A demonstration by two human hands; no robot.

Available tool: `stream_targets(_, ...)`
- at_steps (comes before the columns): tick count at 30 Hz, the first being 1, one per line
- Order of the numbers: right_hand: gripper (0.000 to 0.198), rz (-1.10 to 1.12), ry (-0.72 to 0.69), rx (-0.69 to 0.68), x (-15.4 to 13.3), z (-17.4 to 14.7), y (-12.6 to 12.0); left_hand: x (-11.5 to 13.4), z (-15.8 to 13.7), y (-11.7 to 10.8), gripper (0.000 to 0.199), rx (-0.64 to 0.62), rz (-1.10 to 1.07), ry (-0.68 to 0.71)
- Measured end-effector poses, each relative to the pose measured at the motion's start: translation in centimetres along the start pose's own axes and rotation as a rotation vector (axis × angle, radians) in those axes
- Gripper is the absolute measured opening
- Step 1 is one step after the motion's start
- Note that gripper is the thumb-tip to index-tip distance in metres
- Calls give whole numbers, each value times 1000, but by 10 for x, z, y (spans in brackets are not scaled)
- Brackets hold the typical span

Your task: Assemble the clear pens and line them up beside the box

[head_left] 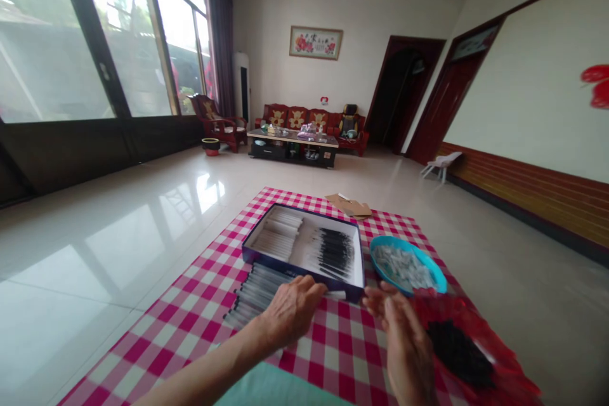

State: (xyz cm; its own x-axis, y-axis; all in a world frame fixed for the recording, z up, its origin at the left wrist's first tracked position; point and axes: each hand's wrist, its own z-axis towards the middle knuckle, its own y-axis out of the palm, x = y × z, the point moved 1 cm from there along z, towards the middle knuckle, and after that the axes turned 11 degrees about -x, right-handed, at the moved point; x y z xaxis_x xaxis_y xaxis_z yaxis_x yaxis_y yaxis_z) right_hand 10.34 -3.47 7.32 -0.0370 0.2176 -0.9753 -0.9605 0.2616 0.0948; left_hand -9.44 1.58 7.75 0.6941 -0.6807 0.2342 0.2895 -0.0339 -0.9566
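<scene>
My left hand [295, 306] is closed, palm down, around a slim whitish tube [335, 295] like a pen barrel, whose end pokes out toward the right. Opposite it, my right hand [402, 336] is half curled, thumb and fingers apart, with nothing visible in it. Just beyond both hands lies a shallow dark-blue box [304, 269]. Its left part holds rows of white tubes [278, 235]; its right part holds a bundle of thin black rods [335, 252]. A row of greyish translucent tubes with dark ends [254, 292] lies beside my left hand, partly hidden by it.
Right of the box stands a blue basin [373, 247] of small clear pieces. A red plastic bag [509, 355] with small black parts [459, 352] lies near my right forearm. Flat cardboard [349, 205] rests at the far edge of the checked tablecloth [190, 304].
</scene>
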Motion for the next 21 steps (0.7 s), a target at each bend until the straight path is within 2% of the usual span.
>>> stream_targets(3, 43, -87, 85, -55, 26, -41, 8, -30, -35, -7, 27, 17, -9, -9)
stream_targets(5, 43, -114, 70, -74, 41, -59, 12, -47, -59, -9, 28, 32, -32, 9)
stream_targets(7, 43, -168, 33, -116, 54, -66, 15, -57, -82, -7, 28, 31, -33, 29)
stream_targets(10, 40, -241, -21, -183, 65, -66, 16, -58, -108, -1, 29, -3, -5, 49)
stream_targets(16, 35, -258, -93, -163, 69, -65, 17, -44, -118, 12, 28, -87, -27, 35)
stream_targets(21, 31, -288, -160, -195, 74, -67, 18, -47, -117, 16, 25, -68, -56, 11)
